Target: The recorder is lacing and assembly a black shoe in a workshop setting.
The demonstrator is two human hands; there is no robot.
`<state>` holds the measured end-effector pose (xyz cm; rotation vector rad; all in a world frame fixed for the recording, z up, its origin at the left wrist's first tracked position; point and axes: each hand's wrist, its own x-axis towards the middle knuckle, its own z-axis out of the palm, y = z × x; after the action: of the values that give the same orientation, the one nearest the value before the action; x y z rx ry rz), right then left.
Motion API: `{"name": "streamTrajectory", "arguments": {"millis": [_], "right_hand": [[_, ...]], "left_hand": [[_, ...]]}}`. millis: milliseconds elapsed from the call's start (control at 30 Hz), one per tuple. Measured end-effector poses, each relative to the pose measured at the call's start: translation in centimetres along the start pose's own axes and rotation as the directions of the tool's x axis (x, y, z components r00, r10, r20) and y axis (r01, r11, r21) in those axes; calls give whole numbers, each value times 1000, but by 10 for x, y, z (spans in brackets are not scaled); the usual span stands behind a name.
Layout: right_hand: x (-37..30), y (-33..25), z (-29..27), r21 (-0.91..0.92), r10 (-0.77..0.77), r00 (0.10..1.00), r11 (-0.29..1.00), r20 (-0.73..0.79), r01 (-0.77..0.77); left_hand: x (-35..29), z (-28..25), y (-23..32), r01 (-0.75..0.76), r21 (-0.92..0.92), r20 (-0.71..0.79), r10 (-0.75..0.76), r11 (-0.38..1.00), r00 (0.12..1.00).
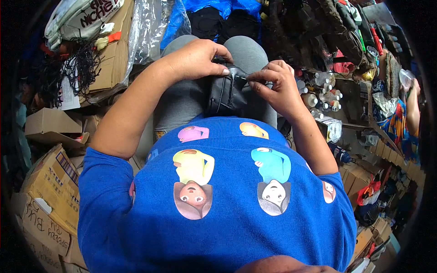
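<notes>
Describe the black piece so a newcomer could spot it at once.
Go up from the blue shirt to the grey legs. The black piece lies there, between the left hand and the right hand. Its sheen and seam lines set it apart from the dull black items against the blue plastic farther up.

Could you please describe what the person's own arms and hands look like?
Both the left hand and right hand are bare, with no gloves. The left forearm and right forearm are uncovered too; no watch or bracelet shows. Short, plain-edged blue sleeves end around the elbows, matching the blue shirt with its colourful cartoon prints.
</notes>
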<state>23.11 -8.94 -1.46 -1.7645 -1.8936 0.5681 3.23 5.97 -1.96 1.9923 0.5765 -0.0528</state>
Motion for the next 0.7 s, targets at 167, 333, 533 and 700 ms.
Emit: {"name": "streamTrajectory", "arguments": {"millis": [167, 333, 533, 700], "right_hand": [[2, -1, -3, -36, -10, 1000, 999, 22, 11], [7, 3, 3, 31, -17, 999, 999, 48, 16], [10, 30, 21, 322, 43, 992, 944, 116, -79], [14, 37, 27, 386, -18, 996, 922, 92, -19]], "left_hand": [[1, -2, 0, 18, 38, 16, -18, 999, 1000], [3, -5, -2, -10, 54, 27, 9, 998, 1000], [10, -11, -4, -33, 9, 103, 32, 999, 994], [14, -4, -14, -10, -103, 122, 23, 995, 992]]}}
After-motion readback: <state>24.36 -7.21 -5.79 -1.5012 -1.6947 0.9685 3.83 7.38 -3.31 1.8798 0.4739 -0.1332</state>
